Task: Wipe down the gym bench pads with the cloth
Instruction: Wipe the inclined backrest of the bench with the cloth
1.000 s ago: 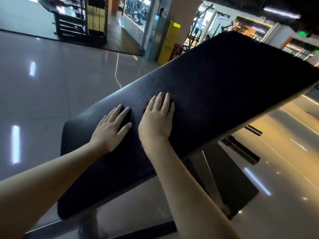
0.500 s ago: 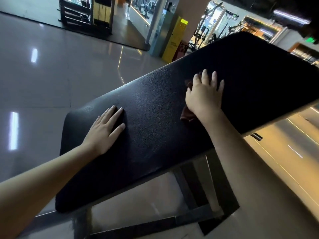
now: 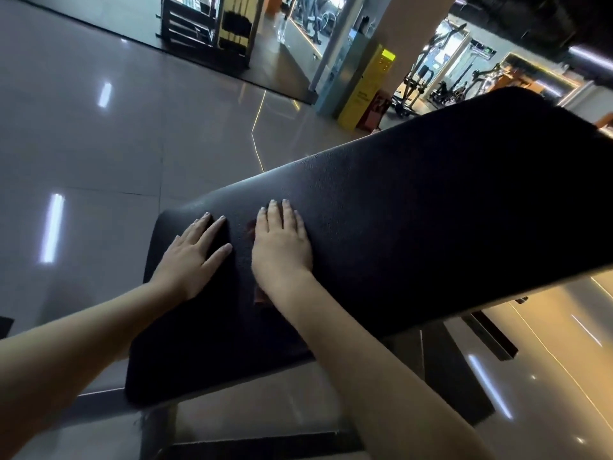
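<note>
A long black padded bench pad (image 3: 414,227) slopes up from its near end at lower left toward the upper right. My left hand (image 3: 195,254) lies flat on the near end with straight, spread fingers. Beside it, my right hand (image 3: 282,244) presses flat on a dark reddish cloth (image 3: 260,295). Most of the cloth is hidden under the palm; only small bits show at the thumb side and below the wrist.
The bench's metal frame and base (image 3: 252,439) run under the pad. Glossy tiled floor (image 3: 99,144) surrounds it. A yellow stand (image 3: 365,88) by a pillar, a dark rack (image 3: 205,31) and gym machines (image 3: 444,81) stand far behind.
My right hand has slid back down the pad with the cloth, from the middle to the near end beside my left hand. The left hand has stayed in place.
</note>
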Available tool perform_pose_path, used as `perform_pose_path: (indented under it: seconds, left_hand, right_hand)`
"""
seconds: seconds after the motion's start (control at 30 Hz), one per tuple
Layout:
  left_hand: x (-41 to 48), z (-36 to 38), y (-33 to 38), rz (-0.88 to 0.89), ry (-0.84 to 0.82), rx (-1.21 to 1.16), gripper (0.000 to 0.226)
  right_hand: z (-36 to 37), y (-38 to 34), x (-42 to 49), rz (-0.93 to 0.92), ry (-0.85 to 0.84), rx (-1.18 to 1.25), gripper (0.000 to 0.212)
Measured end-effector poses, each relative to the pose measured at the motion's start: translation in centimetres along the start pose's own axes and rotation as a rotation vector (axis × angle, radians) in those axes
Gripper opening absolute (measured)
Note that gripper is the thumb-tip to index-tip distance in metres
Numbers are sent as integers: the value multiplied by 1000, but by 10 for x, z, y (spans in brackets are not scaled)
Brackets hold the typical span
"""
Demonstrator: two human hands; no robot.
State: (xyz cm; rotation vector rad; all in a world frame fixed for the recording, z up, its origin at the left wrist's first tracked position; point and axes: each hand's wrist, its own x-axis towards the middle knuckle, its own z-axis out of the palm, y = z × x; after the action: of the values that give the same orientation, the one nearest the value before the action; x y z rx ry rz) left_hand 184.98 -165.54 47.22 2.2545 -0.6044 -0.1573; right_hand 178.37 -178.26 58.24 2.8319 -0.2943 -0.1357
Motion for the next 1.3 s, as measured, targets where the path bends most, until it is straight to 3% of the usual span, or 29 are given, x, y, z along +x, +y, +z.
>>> perform_pose_path:
  seconds: [0.17,0.3,0.47,0.63,0.8,0.97,1.1,1.3]
  left_hand:
    - [6,7,15,-96,44,-24,59]
    - [5,3,9,-68,23,-39,61]
    - [-3,9,3,-52,13,-37,88]
    - [-14,10,-12,-6,36,-55,87]
    - [-27,12,-27,-18,57,-54,83]
    - [-28,14,-29,-71,88,-83,87]
    - [-27,15,-30,-71,98,-89,88]
    - [-28,16,-31,-71,124,-73,88]
  right_hand:
    - [-34,90,-10,75,53,-126,61]
    - [-79,171,25,352,118,-135,58]
    - [-77,162,92,586,228,-78,56]
    - [-42,72,145,396,161,-68,53]
    - [5,-38,126,85,59,-24,56]
    - [10,-43,77,-162,-31,-11,55]
    - [-18,27,59,-116,-14,-40,55]
    - [-68,135,72,223,106,-68,55]
